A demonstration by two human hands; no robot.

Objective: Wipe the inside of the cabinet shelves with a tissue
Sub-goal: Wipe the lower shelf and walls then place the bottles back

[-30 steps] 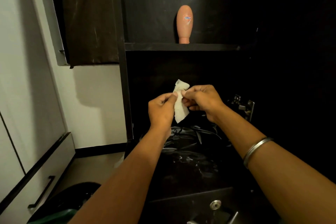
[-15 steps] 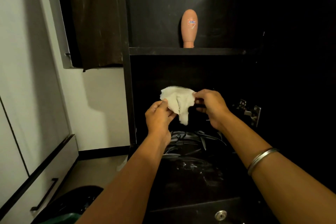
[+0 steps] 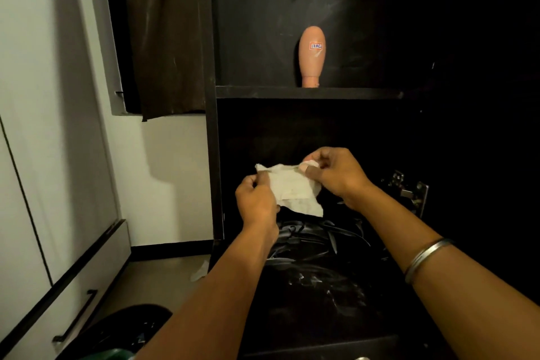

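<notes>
Since half a second ago the tissue (image 3: 292, 190) has been pulled flatter, pinched left by the left hand (image 3: 257, 199), right by the right hand (image 3: 336, 175), long axis left-right, the lower shelf (image 3: 321, 280) just below, equally near both

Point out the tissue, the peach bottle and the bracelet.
tissue (image 3: 292, 188), head view, middle of the sheet.
peach bottle (image 3: 311, 55), head view, its body.
bracelet (image 3: 425, 259), head view, band on the right forearm.

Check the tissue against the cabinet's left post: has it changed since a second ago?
Yes. The tissue, held between left hand and right hand, has been spread open, and its left edge now reaches nearer the post.
</notes>
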